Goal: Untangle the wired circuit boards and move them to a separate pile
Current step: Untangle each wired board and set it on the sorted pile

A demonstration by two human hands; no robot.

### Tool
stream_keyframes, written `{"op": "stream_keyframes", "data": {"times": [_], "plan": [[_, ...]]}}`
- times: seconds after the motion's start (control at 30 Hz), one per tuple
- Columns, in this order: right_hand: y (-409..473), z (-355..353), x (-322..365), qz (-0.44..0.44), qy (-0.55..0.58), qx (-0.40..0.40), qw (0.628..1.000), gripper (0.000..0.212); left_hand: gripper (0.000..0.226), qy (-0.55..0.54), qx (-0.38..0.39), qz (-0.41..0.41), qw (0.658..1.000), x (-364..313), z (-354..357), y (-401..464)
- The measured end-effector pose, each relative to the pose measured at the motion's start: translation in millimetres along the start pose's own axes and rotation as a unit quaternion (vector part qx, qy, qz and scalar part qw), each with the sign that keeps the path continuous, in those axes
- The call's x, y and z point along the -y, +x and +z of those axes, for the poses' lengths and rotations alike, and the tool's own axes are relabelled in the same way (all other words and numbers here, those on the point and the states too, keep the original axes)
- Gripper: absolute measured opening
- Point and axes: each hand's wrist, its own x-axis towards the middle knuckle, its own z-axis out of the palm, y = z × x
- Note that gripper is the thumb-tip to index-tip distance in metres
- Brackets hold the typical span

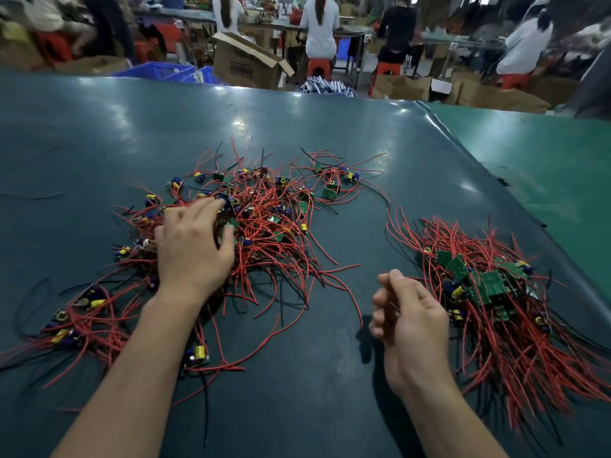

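The left hand [193,246] lies spread over the tangled heap [251,213], fingers relaxed, thumb touching a green board [231,223]. The right hand [408,312] hovers between the heaps, fingers loosely curled; whether it pinches a thin wire cannot be told. The sorted pile [489,292] lies to its right on the dark mat [99,133]. Best to lift one board slowly and let its red leads slide free.

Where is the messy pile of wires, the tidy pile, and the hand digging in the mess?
tangled pile [264,206]: head view, on red wires in its middle.
sorted pile [489,285]: head view, on a green circuit board.
left hand [193,246]: head view, on the back of the hand.
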Motion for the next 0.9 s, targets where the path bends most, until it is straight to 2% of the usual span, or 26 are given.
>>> {"op": "stream_keyframes", "data": {"times": [0.17,0.23,0.33,0.43,0.5,0.53,0.6,0.63,0.67,0.73,0.77,0.8,0.9], "plan": [[-1.0,-1.4,0.3,0.002,-0.009,0.009,1.000,0.023,0.035,0.027,0.019,-0.018,0.999,2.0,5.3,-2.7],[-0.4,-1.5,-0.2,0.004,-0.012,0.012,1.000,0.023,0.036,0.027,-0.003,-0.025,0.999,2.3,3.9,-2.3],[0.2,-1.1,-1.3,0.002,-0.017,0.017,1.000,0.023,0.036,-0.014,-0.143,-0.038,0.989,-0.9,-2.2,-1.1],[0.2,-0.5,-0.9,-0.001,-0.020,0.015,1.000,0.023,0.033,-0.024,-0.317,-0.029,0.948,-5.4,-13.1,-1.8],[-0.1,0.2,-0.2,-0.001,-0.025,0.022,0.999,0.023,0.030,-0.038,-0.373,0.017,0.927,-11.1,-18.2,-4.8],[-1.0,0.4,-0.4,0.001,-0.031,0.033,0.999,0.023,0.030,-0.082,-0.367,0.052,0.925,-16.1,-18.8,-7.6],[-4.3,1.8,-1.4,0.010,-0.045,0.075,0.996,0.025,0.024,-0.232,-0.322,0.087,0.914,-33.1,-19.9,-16.1],[-6.6,2.8,-1.6,0.013,-0.056,0.104,0.993,0.025,0.020,-0.328,-0.292,0.072,0.895,-44.2,-20.5,-20.8],[-9.4,3.9,-1.9,0.010,-0.075,0.133,0.988,0.025,0.017,-0.431,-0.250,0.043,0.866,-55.5,-21.5,-26.2],[-14.8,6.0,-1.4,-0.008,-0.104,0.186,0.977,0.024,0.018,-0.606,-0.125,-0.026,0.785,-75.3,-21.6,-38.5],[-16.9,6.9,-1.1,-0.014,-0.098,0.206,0.974,0.027,0.021,-0.657,-0.051,-0.054,0.751,-81.3,-19.3,-45.5],[-18.4,7.6,-1.1,-0.018,-0.082,0.218,0.972,0.032,0.023,-0.679,0.017,-0.074,0.730,-85.4,-15.5,-53.2],[-18.3,8.4,-1.4,-0.031,-0.049,0.201,0.978,0.030,0.018,-0.683,0.150,-0.100,0.708,-93.5,-4.4,-72.7]]}}
